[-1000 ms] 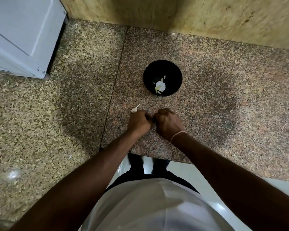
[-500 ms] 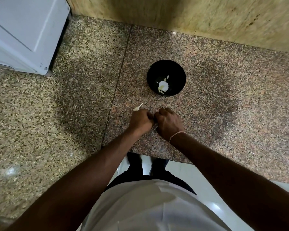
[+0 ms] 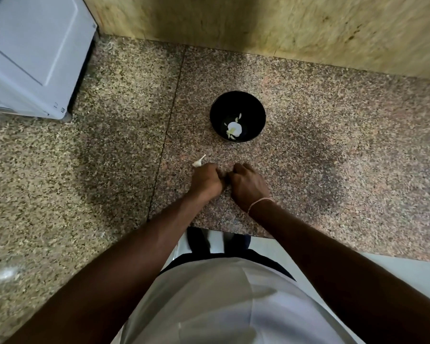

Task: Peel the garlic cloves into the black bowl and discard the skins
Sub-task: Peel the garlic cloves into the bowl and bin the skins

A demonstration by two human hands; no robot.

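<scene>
Both curled hands unmoved on speckled granite [image 3: 308, 145], round black bowl [image 3: 256, 105] beyond.

Dim, uneven indoor light. A soft dark shadow falls across the granite counter [image 3: 333, 145] around the hands, and a glare spot shines at lower left. Wide-angle distortion bends the edges; the wall [image 3: 258, 26] and frame margins are motion-blurred, and the forearms are underexposed.

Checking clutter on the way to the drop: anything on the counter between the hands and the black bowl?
Head view: bare granite counter between both hands, left hand and right hand, and the black bowl. One garlic piece lies off-path, touching the left hand.
</scene>
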